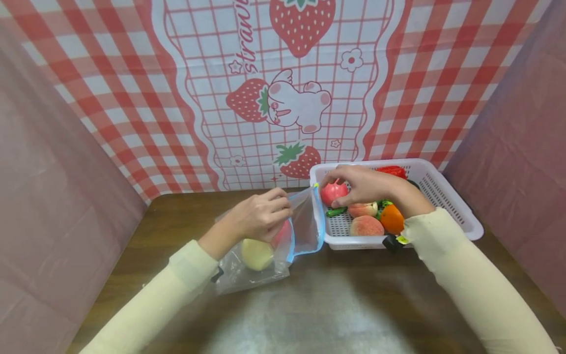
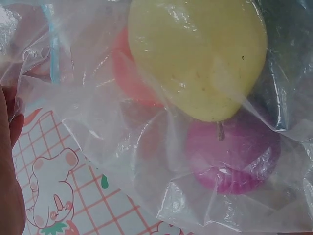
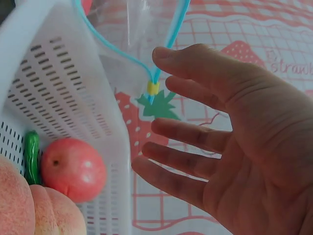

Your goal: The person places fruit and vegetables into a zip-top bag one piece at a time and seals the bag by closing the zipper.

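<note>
My left hand (image 1: 265, 216) pinches the clear zip bag (image 1: 305, 221) by its blue-edged mouth, which gapes toward the basket. Inside the bag lie a yellow fruit with a stem (image 2: 195, 54), a purple round item (image 2: 234, 161) and a red item (image 2: 129, 73). My right hand (image 1: 358, 184) is over the left end of the white basket (image 1: 446, 196). Its fingers are spread and hold nothing in the right wrist view. Near it in the basket sits a pink-red round fruit (image 3: 73, 169); a pointed crown shows in the head view.
Also in the basket are a small green cucumber (image 3: 32, 156), a peach (image 1: 367, 226), a peach piece (image 1: 362, 210), an orange (image 1: 392, 219) and a red item (image 1: 393, 171). A yellow slider (image 3: 153, 88) sits on the bag's zip. Behind the wooden table (image 1: 146, 236) hangs a strawberry-print cloth (image 1: 199, 98).
</note>
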Demonstrator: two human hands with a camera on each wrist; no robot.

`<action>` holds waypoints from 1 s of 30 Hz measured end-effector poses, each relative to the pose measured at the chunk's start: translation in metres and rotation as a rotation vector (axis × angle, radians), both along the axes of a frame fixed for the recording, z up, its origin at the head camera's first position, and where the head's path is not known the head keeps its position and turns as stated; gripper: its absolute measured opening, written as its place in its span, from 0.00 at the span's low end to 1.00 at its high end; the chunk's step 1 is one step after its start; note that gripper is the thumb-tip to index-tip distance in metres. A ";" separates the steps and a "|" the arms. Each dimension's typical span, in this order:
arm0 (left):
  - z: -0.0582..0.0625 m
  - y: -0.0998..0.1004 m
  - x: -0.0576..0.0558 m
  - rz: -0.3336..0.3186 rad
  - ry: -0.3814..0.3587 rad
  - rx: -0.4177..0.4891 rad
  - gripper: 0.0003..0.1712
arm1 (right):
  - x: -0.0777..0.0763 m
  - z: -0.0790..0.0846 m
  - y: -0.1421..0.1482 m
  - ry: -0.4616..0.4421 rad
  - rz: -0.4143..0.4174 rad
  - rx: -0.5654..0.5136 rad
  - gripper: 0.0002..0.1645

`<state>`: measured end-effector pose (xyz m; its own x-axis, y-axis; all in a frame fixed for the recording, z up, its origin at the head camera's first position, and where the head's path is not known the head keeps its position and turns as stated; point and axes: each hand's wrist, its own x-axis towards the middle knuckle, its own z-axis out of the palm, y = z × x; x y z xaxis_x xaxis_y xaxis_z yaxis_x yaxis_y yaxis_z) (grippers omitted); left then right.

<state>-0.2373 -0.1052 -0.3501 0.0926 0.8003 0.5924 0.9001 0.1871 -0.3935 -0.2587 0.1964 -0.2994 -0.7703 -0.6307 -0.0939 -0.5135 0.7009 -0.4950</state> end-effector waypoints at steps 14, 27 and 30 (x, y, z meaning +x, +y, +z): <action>0.000 0.001 0.000 0.010 0.003 -0.007 0.06 | -0.037 -0.013 0.000 -0.078 -0.047 0.039 0.28; 0.006 0.004 0.000 0.047 -0.001 0.020 0.06 | -0.061 -0.037 0.005 -0.163 -0.121 0.090 0.33; 0.008 0.005 0.001 0.071 -0.004 0.036 0.06 | -0.064 -0.042 0.005 -0.173 -0.129 0.078 0.32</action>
<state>-0.2359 -0.1003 -0.3420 0.0341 0.7830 0.6211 0.8856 0.2643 -0.3819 -0.3222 0.2019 -0.3414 -0.8122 -0.5136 -0.2765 -0.3291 0.7949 -0.5098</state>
